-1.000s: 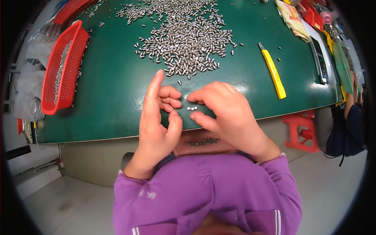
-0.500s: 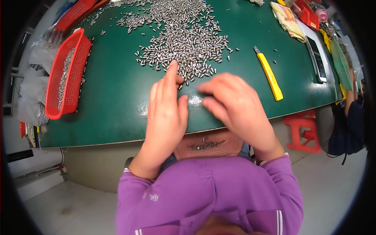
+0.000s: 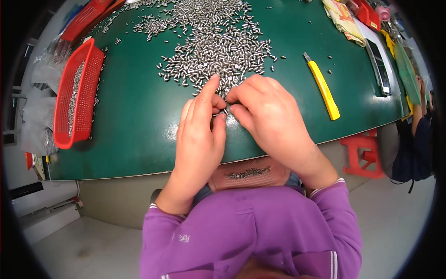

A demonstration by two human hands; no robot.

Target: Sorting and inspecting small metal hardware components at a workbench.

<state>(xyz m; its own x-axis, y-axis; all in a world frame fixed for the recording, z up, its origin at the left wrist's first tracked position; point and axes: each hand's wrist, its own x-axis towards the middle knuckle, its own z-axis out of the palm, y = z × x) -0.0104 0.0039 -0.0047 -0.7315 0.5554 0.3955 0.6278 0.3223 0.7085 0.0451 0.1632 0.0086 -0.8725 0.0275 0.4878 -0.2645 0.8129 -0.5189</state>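
Observation:
A heap of small silvery metal pins (image 3: 213, 51), rounded like tiny plugs or screws, spreads over the green table. My left hand (image 3: 199, 128) is at its near edge, index finger stretched onto the pins. Its thumb and curled middle finger close round one small metal pin (image 3: 226, 112), which sticks out towards the right hand. My right hand (image 3: 274, 111) is just beside it, thumb and index finger bent together at the left fingertips. Whatever lies between those right fingers is hidden. Below the table edge, a pink perforated basket (image 3: 223, 180) at my lap holds several such pins.
A red perforated basket (image 3: 87, 104) with more pins stands at the left on the green table (image 3: 134, 135). To the right lie a yellow box cutter (image 3: 324, 88), a phone (image 3: 378, 65) and a patterned cloth (image 3: 344, 21). A red stool (image 3: 362, 156) stands beyond the table's right front edge.
My right hand has moved left and forward, its fingertips now meeting the left hand's. A small pin now shows at the left thumb. The whole view has shifted slightly.

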